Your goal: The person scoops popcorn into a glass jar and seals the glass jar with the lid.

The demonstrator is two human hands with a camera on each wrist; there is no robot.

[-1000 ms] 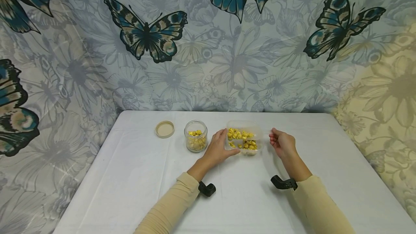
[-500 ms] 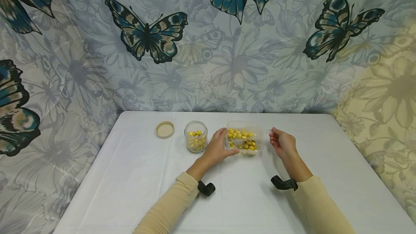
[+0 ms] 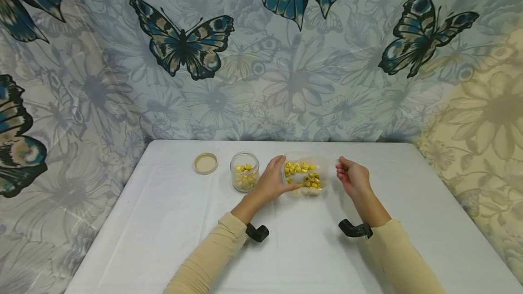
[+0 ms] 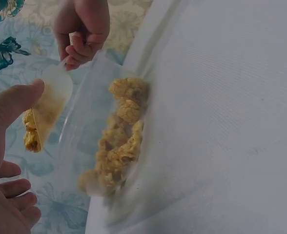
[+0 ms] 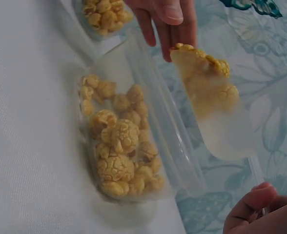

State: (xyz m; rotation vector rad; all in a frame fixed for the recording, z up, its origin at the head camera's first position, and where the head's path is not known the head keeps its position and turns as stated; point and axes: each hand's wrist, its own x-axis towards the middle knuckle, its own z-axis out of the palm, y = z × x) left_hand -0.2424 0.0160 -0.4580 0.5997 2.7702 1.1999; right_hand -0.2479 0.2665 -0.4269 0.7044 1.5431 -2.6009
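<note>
My right hand [image 3: 354,179] pinches the thin handle of a translucent plastic scoop [image 5: 224,139]. Caramel-coloured popcorn [image 5: 209,92] lies in the scoop, which is held above a clear plastic box [image 5: 168,119]. More popcorn [image 5: 119,141] sits inside that box, on the white table. At the box's left end is my left hand [image 3: 271,180], thumb stretched out and fingers relaxed. In the left wrist view its thumb [image 4: 21,100] overlaps the scoop's edge, while the other fingers [image 4: 19,192] are loosely bent with nothing gripped.
Left of my left hand stands an open glass jar [image 3: 244,178] partly filled with popcorn. A round lid [image 3: 205,163] with a pale gold rim lies farther left on the white-covered table [image 3: 171,221]. A butterfly-patterned cloth [image 3: 245,103] hangs behind the table.
My left hand's fingertips have shifted slightly toward the back, and my right hand has risen a little with the scoop. The jar, lid and box stay in place.
</note>
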